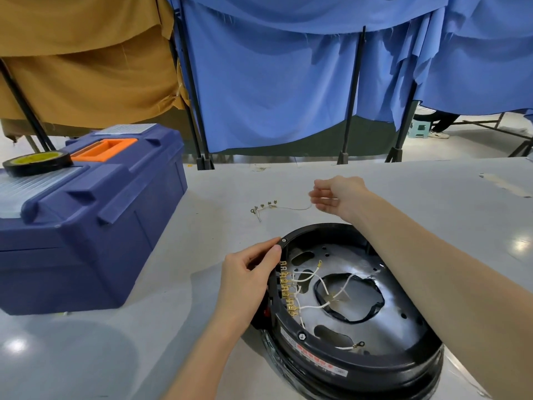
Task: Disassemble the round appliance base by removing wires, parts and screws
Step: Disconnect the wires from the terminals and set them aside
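Now | left hand (249,274) is gripping the rim of the round base (354,356) sitting open-side-up on the worktop (115,356) | right hand (336,197) is pinching a loose wire (291,208) beside the screws (265,204) | tip: keeping the base steadied and the parts grouped

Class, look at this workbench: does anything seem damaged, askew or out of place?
In the base, the middle hole is ragged, not round, and white wires lie loose with free ends. Left hand grips its rim; right hand pinches a thin wire beside screws.
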